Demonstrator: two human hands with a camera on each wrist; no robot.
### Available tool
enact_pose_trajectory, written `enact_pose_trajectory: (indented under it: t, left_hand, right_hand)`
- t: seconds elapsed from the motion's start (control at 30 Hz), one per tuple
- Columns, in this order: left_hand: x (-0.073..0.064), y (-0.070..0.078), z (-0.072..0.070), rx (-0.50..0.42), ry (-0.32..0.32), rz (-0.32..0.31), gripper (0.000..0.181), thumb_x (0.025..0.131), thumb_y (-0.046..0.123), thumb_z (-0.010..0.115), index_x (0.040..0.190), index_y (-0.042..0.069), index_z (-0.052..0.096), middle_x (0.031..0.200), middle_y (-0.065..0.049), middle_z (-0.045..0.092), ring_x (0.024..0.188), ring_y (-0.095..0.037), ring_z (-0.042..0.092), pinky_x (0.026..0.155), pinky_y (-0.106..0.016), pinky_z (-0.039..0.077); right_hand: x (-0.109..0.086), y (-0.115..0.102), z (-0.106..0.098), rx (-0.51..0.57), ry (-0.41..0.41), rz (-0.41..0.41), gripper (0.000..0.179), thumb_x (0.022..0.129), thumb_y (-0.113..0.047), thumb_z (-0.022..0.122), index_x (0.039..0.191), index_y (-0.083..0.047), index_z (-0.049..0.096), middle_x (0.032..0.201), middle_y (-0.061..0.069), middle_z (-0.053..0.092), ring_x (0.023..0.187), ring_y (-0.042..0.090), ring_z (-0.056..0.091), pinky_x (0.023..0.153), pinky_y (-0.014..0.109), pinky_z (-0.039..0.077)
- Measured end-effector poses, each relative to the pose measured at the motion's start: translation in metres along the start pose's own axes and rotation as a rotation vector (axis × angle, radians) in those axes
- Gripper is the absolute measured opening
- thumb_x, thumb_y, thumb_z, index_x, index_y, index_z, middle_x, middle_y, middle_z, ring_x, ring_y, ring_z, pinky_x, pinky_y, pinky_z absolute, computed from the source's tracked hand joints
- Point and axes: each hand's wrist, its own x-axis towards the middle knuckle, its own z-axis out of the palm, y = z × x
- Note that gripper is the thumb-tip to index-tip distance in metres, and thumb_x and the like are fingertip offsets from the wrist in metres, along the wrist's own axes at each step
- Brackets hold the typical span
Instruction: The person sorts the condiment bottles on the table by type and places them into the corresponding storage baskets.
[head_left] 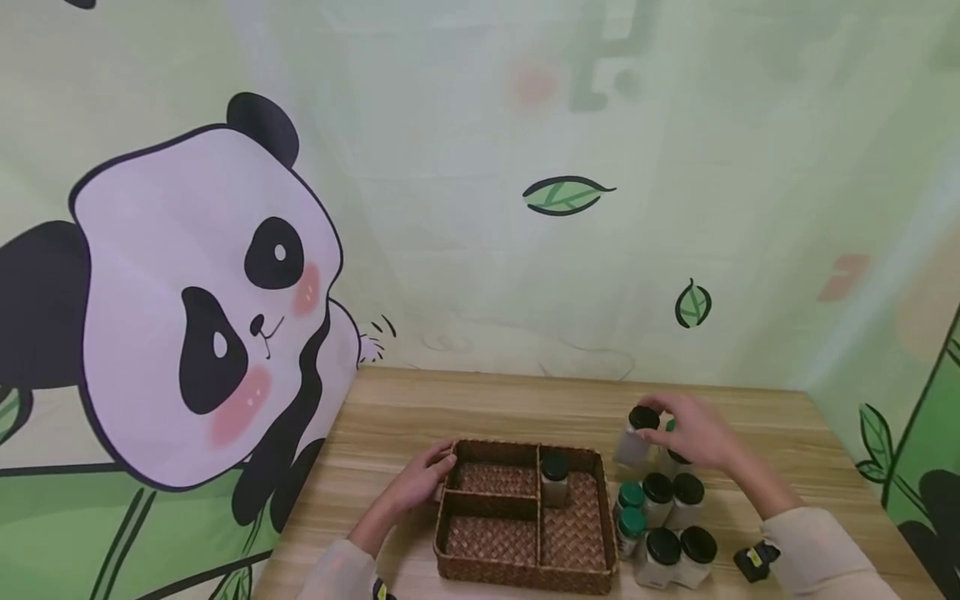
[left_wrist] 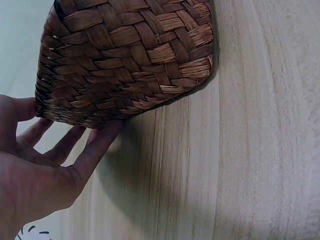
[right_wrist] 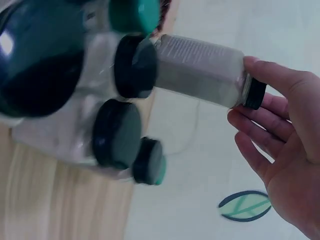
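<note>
Head view: your right hand (head_left: 693, 429) pinches a black-lidded jar (head_left: 632, 446) near its lid, beyond the basket's far right corner; you cover part of the green- and black-lidded jars behind. Whether the held jar touches the table (head_left: 480, 400) cannot be told. Your left hand (head_left: 422, 479) holds the basket (head_left: 525, 575) at its far left corner. Of its three compartments, the long right one contains one upright dark-lidded jar (head_left: 555, 483) at the far end; the two left ones show woven floor. A jar cluster (head_left: 663, 533) stands right of the basket, its rear members partly hidden.

Left wrist view: your thumb and fingers span the corner, fingertips partly hidden. The basket is cut off above, its interior out of sight.

Right wrist view: your thumb and fingers grasp the jar's lid end. Its contents look pale; the print is illegible. Neighbouring jars are blurred, some cut off.
</note>
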Motion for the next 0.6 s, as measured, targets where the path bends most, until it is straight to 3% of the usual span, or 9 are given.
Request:
enact_pose_trajectory:
  t: [0.27,0.43,0.6]
  left_hand:
    - [-0.004,0.003,-0.001,0.002,0.012,0.019,0.053,0.113,0.022,0.052,0.159,-0.003,0.042,0.153,-0.036,0.047,0.134,-0.056,0.052,0.100,-0.060,0.052]
    - [-0.001,0.000,0.001,0.026,0.021,0.033,0.054,0.113,0.022,0.052,0.159,-0.005,0.041,0.150,-0.036,0.050,0.131,-0.054,0.055,0.109,-0.063,0.045]
    - [0.000,0.000,0.002,0.022,0.023,0.039,0.054,0.113,0.021,0.052,0.158,-0.005,0.041,0.149,-0.036,0.051,0.131,-0.052,0.056,0.108,-0.062,0.045]
  right_hand:
    - [0.006,-0.025,-0.002,0.119,-0.040,-0.049,0.043,0.096,-0.034,0.081,0.125,-0.003,0.073,0.119,0.007,0.075,0.113,0.036,0.070,0.097,0.060,0.054]
    - [0.007,-0.031,0.008,0.156,-0.084,-0.039,0.040,0.096,-0.034,0.081,0.123,-0.006,0.073,0.113,-0.002,0.075,0.109,0.025,0.070,0.097,0.056,0.055]
    - [0.008,-0.035,0.015,0.196,-0.095,-0.070,0.035,0.096,-0.033,0.081,0.119,-0.008,0.074,0.106,-0.007,0.074,0.102,0.017,0.070,0.096,0.056,0.055]
